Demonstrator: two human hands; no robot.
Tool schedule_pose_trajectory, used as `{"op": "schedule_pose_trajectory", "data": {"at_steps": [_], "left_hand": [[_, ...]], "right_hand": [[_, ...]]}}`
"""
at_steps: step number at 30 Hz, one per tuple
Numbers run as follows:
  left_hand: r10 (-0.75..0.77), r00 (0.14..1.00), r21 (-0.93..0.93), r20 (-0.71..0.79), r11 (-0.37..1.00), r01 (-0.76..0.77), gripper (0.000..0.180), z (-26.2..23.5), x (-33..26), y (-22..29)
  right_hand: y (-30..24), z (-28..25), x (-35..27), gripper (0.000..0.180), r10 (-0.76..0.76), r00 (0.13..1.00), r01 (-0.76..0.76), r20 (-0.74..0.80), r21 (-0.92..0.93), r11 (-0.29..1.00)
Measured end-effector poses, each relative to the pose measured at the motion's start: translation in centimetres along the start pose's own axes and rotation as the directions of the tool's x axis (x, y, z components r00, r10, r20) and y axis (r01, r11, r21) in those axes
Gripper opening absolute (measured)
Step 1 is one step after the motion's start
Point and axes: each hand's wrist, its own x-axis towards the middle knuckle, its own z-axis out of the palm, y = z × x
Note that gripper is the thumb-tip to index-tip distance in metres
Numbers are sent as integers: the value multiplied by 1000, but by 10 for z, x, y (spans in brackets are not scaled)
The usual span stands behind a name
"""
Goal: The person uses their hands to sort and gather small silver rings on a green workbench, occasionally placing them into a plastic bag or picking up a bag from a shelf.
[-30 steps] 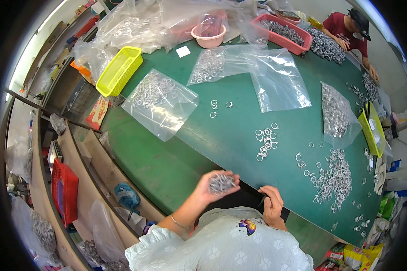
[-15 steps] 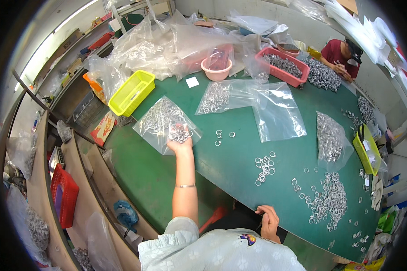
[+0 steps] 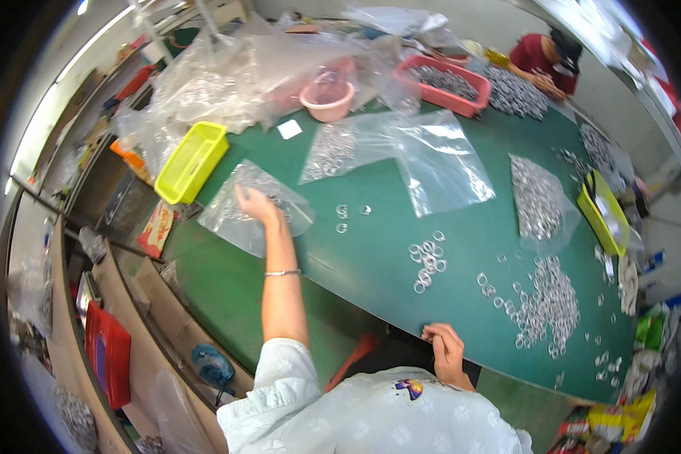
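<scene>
My left hand (image 3: pixel 257 205) is over the clear plastic bag (image 3: pixel 231 231) of small silver metal rings on the left part of the table. It is turned palm down, and its fingertips are lost against the bag and rings, so their grip is hidden. Some rings show beside the wrist. At the table's front edge rests my right hand (image 3: pixel 448 353), its fingers loosely curled together with nothing seen in them. Ahead of it lies a small group of rings (image 3: pixel 429 262). Between that group and the bag are a few loose rings (image 3: pixel 342 213).
A larger ring pile (image 3: pixel 548 306) and a filled bag (image 3: pixel 536 200) lie at right. A yellow basket (image 3: pixel 193 163), pink bowl (image 3: pixel 327 98), flat bag (image 3: pixel 443 170) and red basket (image 3: pixel 450 85) stand farther back. A co-worker (image 3: pixel 541 60) sits at the far right corner.
My left hand has turned from palm up, holding a handful of rings, to palm down over the bag; the handful no longer shows. My right hand stays at the edge. The view has shifted slightly.
</scene>
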Motion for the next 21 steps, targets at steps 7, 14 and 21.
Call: {"op": "schedule_pose_trajectory", "data": {"at_steps": [7,14,21], "left_hand": [[-228,830,-89,508,945,314,44,-30,-171,93],[-435,-439,610,786,427,668,28,-135,-291,119],[-241,-823,759,514,-319,568,61,-164,-305,45]], "right_hand": [[3,-34,83,36,-189,982,171,-13,-373,912],[58,-7,171,62,-131,984,174,117,-735,655],[32,-5,120,39,-201,861,438,467,-481,759]]}}
